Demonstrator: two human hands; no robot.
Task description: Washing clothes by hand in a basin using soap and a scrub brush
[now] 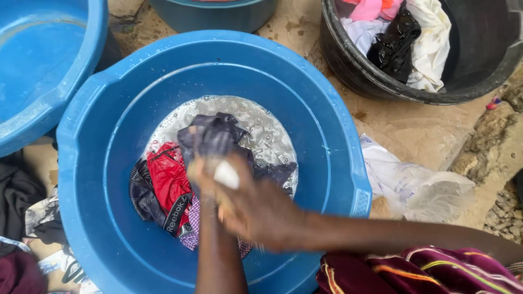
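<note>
Both hands work over a big blue basin [109, 136] that sits on sandy ground [403, 120]. The right hand [261, 212] comes in from the right, its grip pressed around a small white piece of soap [225, 175] and the wet cloth under it. The left hand [204, 174] comes up from below and is blurred; its grip seems closed on the same dark purple cloth [215, 136], though the fingers cannot be told apart. The cloth lies bunched in the middle of the basin, partly in shallow soapy water [267, 130]. Just left of it in the same basin lie a red garment [166, 177] and a dark checked piece [143, 196], touching each other.

A second blue basin [38, 71] stands at the upper left, touching the big one's rim. A black tub [381, 81] at the upper right holds white, black and pink clothes [419, 38]. A crumpled clear plastic bag [419, 190] lies on the ground just right of the big basin. Striped maroon fabric [414, 272] covers the lower right corner.
</note>
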